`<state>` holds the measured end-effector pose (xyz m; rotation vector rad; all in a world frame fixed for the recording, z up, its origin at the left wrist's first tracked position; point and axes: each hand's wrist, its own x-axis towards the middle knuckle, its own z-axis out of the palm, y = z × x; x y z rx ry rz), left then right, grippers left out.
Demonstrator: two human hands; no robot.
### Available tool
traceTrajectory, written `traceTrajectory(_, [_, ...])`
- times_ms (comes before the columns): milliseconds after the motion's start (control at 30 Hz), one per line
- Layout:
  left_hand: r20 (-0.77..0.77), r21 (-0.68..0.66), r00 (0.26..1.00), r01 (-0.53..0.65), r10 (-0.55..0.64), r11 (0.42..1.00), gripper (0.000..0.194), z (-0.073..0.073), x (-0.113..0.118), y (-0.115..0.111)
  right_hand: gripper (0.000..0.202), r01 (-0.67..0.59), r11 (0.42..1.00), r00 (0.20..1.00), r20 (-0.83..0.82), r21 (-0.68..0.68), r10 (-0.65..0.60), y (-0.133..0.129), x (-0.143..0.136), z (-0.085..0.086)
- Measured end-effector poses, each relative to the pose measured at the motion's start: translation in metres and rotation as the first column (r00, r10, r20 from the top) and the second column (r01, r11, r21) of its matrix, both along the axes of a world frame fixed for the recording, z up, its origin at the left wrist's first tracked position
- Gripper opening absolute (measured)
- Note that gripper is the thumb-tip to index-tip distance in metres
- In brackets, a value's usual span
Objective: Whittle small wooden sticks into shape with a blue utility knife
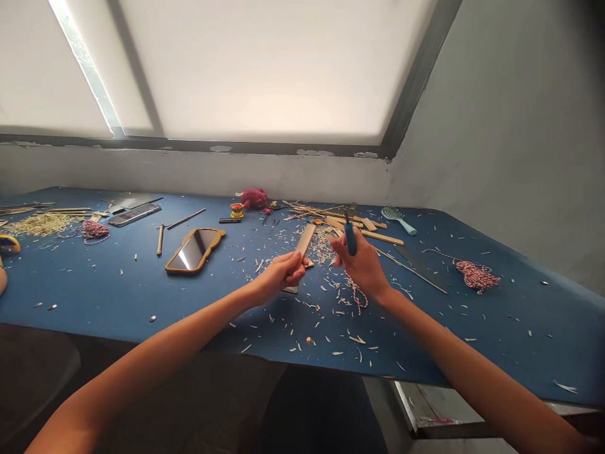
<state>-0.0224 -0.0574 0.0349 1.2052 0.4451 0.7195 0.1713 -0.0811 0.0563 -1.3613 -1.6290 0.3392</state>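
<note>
My left hand [282,276] is closed around the lower end of a flat wooden strip [307,238], which tilts up and away from me. My right hand [363,261] grips a knife with a blue handle [350,239]. Its thin dark tip points upward, apart from the strip. Both hands are just above the table, with pale wood shavings [322,247] heaped behind and scattered below them. Under my left hand, the edge of a flat object [290,290] shows; the rest of it is hidden.
On the blue table [118,302], a yellow-cased phone [195,252] and a second phone [135,214] are on the left. Wooden sticks [382,237], a hairbrush [399,221] and red-white string [477,276] lie right. At the left edge, part of another person's hand [2,279] shows near a yellow-handled tool [10,243].
</note>
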Motion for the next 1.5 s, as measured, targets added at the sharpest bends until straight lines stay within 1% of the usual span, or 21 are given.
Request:
traceTrajectory(33, [0.035,-0.044,0.999,-0.013,0.015,0.999,0.032,0.001,-0.002,0.003,0.043,0.06,0.998,0.978,0.198,0.011,-0.061,0.0,0.004,0.0])
traceTrajectory(67, [0.06,-0.085,0.998,-0.021,0.026,0.996,0.03,0.003,-0.004,0.005,0.046,0.097,0.995,0.922,0.373,0.03,-0.101,0.0,0.007,-0.001])
traceTrajectory(100, [0.078,-0.12,0.996,-0.026,0.036,0.992,0.029,0.005,-0.005,0.006,0.048,0.109,0.993,0.856,0.504,0.048,-0.119,-0.001,0.009,-0.002])
traceTrajectory(133, [0.09,-0.15,0.995,-0.029,0.043,0.988,0.028,0.006,-0.006,0.007,0.049,0.104,0.993,0.799,0.59,0.061,-0.12,-0.002,0.01,-0.004])
traceTrajectory(200, [0.105,-0.192,0.993,-0.026,0.046,0.981,0.027,0.007,-0.007,0.009,0.049,0.084,0.995,0.736,0.669,0.061,-0.103,-0.003,0.008,-0.006])
traceTrajectory(367, [0.125,-0.215,0.992,0.011,0.016,0.977,0.028,0.005,-0.006,0.008,0.051,0.107,0.991,0.689,0.713,0.077,-0.13,-0.004,-0.001,-0.008])
traceTrajectory(500, [0.116,-0.232,0.993,0.051,-0.024,0.971,0.027,0.008,-0.008,0.007,0.055,0.116,0.99,0.65,0.748,0.075,-0.132,-0.003,-0.002,-0.008])
traceTrajectory(667, [0.176,-0.324,0.98,0.144,-0.09,0.935,0.027,0.013,-0.009,0.008,0.06,0.142,0.98,0.582,0.789,0.139,-0.197,0.001,-0.002,-0.012])
traceTrajectory(767, [0.19,-0.368,0.977,0.161,-0.095,0.916,0.026,0.015,-0.01,0.01,0.062,0.152,0.974,0.544,0.808,0.171,-0.227,0.006,-0.003,-0.013])
traceTrajectory(833, [0.189,-0.374,0.977,0.163,-0.097,0.913,0.026,0.016,-0.012,0.01,0.064,0.171,0.97,0.531,0.813,0.171,-0.237,0.011,0.002,-0.012])
traceTrajectory(867, [0.182,-0.363,0.977,0.169,-0.108,0.916,0.025,0.017,-0.014,0.01,0.067,0.216,0.963,0.531,0.809,0.161,-0.254,0.014,0.009,-0.01])
traceTrajectory(900, [0.171,-0.345,0.977,0.178,-0.125,0.922,0.025,0.019,-0.016,0.009,0.07,0.287,0.947,0.531,0.798,0.145,-0.284,0.018,0.019,-0.008])
traceTrajectory(933, [0.161,-0.318,0.977,0.186,-0.14,0.93,0.025,0.02,-0.018,0.008,0.074,0.38,0.916,0.529,0.783,0.125,-0.326,0.021,0.031,-0.006])
traceTrajectory(1000, [0.151,-0.258,0.978,0.182,-0.147,0.949,0.025,0.024,-0.022,0.007,0.08,0.561,0.824,0.513,0.747,0.081,-0.423,0.026,0.058,-0.003])
traceTrajectory(1067, [0.152,-0.225,0.981,0.151,-0.119,0.962,0.025,0.026,-0.022,0.007,0.084,0.637,0.769,0.513,0.717,0.051,-0.472,0.027,0.081,0.0])
traceTrajectory(1100, [0.15,-0.22,0.983,0.136,-0.104,0.966,0.025,0.026,-0.021,0.007,0.084,0.646,0.762,0.524,0.7,0.045,-0.486,0.027,0.087,0.001])
traceTrajectory(1167, [0.131,-0.222,0.987,0.125,-0.097,0.967,0.025,0.024,-0.019,0.008,0.084,0.622,0.781,0.562,0.666,0.051,-0.491,0.025,0.088,0.001])
traceTrajectory(1233, [0.114,-0.225,0.989,0.12,-0.096,0.967,0.024,0.022,-0.017,0.008,0.083,0.58,0.81,0.588,0.641,0.091,-0.493,0.022,0.077,0.002])
traceTrajectory(1367, [0.108,-0.215,0.99,0.109,-0.088,0.971,0.024,0.017,-0.016,0.008,0.077,0.499,0.846,0.6,0.63,0.187,-0.493,0.017,0.052,0.001])
traceTrajectory(1433, [0.119,-0.21,0.989,0.116,-0.092,0.971,0.024,0.015,-0.016,0.008,0.073,0.453,0.87,0.612,0.641,0.195,-0.462,0.016,0.047,-0.001])
traceTrajectory(1500, [0.139,-0.212,0.988,0.103,-0.074,0.972,0.023,0.014,-0.014,0.008,0.072,0.428,0.887,0.616,0.663,0.171,-0.425,0.016,0.046,-0.006])
